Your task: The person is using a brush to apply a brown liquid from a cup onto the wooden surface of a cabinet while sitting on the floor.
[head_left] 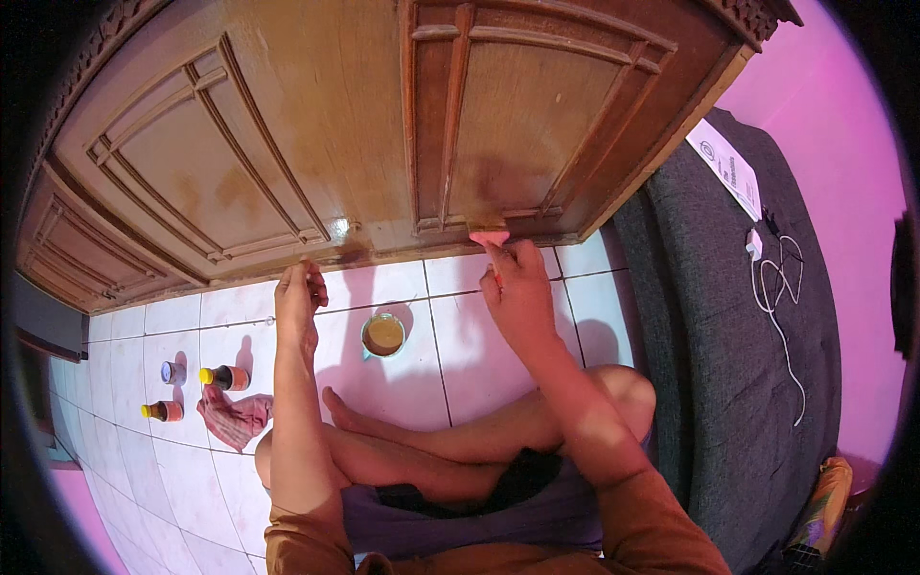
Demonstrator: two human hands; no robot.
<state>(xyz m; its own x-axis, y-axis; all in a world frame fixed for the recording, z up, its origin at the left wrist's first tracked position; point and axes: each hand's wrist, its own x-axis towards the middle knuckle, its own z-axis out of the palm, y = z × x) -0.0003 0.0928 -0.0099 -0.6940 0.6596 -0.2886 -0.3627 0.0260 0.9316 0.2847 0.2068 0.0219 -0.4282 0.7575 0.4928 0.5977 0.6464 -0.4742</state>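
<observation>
In my right hand (522, 292) is a paintbrush (490, 237) with a red handle and a pink band. Its bristles meet the lower edge of a carved brown wooden cabinet door (522, 125). My left hand (302, 289) is held near the cabinet's bottom edge, its fingers curled in with nothing seen in them; whether it touches the wood I cannot tell. On the floor between my hands and my crossed legs stands a light-coloured cup (384, 335) of brown liquid. The left door panel (206, 158) has a wet-looking shine near its lower corner.
To the left on the white tiled floor (479, 359) are two dark bottles (227, 378) with yellow caps, a small bluish jar (172, 373) and a crumpled pink cloth (235, 419). A dark grey cushioned seat (743, 335) on the right bears a printed sheet (726, 171) and a white cable (776, 305).
</observation>
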